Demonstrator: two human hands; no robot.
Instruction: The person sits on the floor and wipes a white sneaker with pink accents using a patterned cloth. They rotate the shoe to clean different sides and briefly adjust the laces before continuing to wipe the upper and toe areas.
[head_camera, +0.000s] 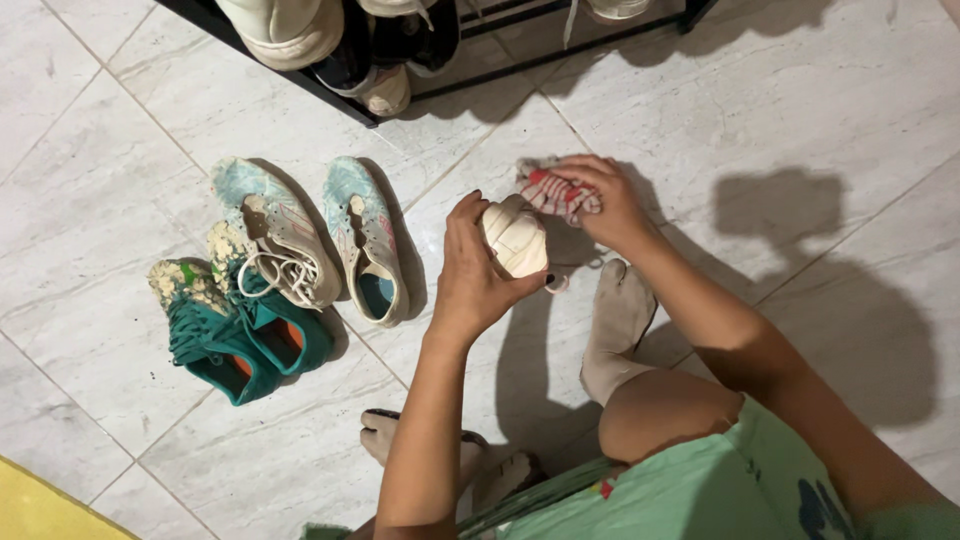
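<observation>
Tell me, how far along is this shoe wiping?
None looks finished. In hand: the left hand holds a cream shoe while the right hand presses a red-and-white cloth beside it. Left: the pale blue pair and green pair sit visibly dirty on the tile floor.

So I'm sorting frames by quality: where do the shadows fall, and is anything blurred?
Head view: hard shadows fall to the right on the floor, so the light comes from the left; the left hand, shoe, right hand and cloth look sharp; no glare.
</observation>
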